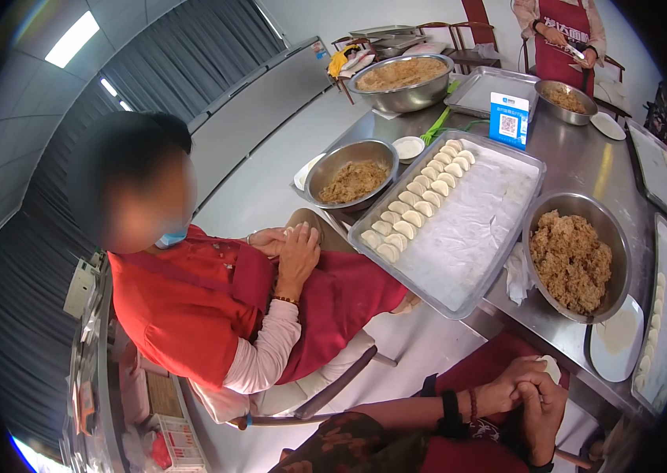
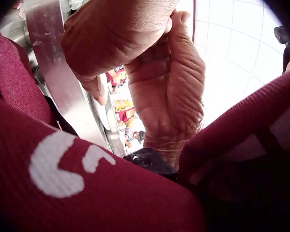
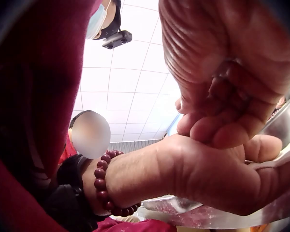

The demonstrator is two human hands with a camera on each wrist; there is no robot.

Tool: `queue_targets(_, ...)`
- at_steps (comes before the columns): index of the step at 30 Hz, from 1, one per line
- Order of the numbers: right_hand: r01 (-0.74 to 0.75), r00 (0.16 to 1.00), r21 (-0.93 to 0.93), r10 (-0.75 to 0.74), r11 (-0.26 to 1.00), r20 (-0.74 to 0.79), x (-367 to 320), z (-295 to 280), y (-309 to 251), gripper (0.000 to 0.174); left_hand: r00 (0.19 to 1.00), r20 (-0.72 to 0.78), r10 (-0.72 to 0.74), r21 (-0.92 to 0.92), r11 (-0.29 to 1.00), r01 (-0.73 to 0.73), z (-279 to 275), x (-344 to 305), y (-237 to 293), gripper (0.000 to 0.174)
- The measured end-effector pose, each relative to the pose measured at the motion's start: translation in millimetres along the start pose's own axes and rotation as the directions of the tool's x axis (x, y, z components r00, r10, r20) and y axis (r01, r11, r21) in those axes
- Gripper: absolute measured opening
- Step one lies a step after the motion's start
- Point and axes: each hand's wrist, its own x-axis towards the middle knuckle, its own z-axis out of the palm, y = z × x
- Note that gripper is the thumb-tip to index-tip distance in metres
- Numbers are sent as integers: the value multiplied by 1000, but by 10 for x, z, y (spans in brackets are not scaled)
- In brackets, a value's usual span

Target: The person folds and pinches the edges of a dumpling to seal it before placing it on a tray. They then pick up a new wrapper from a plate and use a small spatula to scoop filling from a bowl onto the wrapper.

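Note:
At the lower right of the head view, my left hand [image 1: 504,388], with a dark red bead bracelet at its wrist, and my right hand [image 1: 543,410] are clasped together around a pale dumpling [image 1: 550,369]. Only part of its dough shows above the fingers. The left wrist view has my left hand [image 2: 118,36] in front of the right hand [image 2: 166,92]. In the right wrist view, curled fingers of the right hand [image 3: 232,72] press against the left hand [image 3: 193,169]. Most of the dumpling is hidden by the hands.
Rows of dumplings [image 1: 420,197] lie on a floured tray [image 1: 483,229]. A bowl of brown filling [image 1: 574,260] and a white plate [image 1: 617,335] stand close to my hands. A seated person in red [image 1: 183,292] is at left; another person [image 1: 566,35] stands across the table.

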Motion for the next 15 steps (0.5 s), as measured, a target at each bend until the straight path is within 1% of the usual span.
queue_targets(2,13,1000,-7,-13,1000,-13,-6,-3,7,9,975,182,-125,16,992,124,-45,45,6,32)
queue_targets(3,22,1000,-16,-23,1000,-19,-7,-8,29,7,941,218,-259,-21,963,270,-11,15,-6,32)
queue_targets(4,32,999,-26,-32,999,-23,-8,-10,47,5,908,242,-341,0,936,351,-31,46,68,33)
queue_targets(5,30,999,-19,-31,999,-18,-9,-15,52,6,868,265,-420,24,903,429,-90,138,236,34)
queue_targets(6,29,999,-11,-29,1000,-14,-12,-20,58,7,848,270,-456,102,889,446,-159,225,421,35)
queue_targets(8,30,999,9,-30,1000,-16,-15,-29,71,8,856,239,-459,140,888,437,-193,255,514,37)
queue_targets(9,31,999,22,-30,999,-19,-23,-33,77,9,881,201,-428,99,904,416,-136,151,412,37)
queue_targets(11,24,999,53,-23,998,-24,-37,-33,84,10,964,55,-261,51,965,259,-46,64,346,36)
queue_targets(12,16,999,74,-14,997,-30,-50,-31,85,11,992,-46,-117,59,991,120,-14,25,313,35)
queue_targets(13,13,999,97,-10,995,-38,-32,-9,83,11,989,-141,36,87,996,-24,-36,26,297,34)
queue_targets(15,11,1000,88,-10,996,-13,-13,13,69,11,998,29,-61,127,990,57,-86,23,228,32)
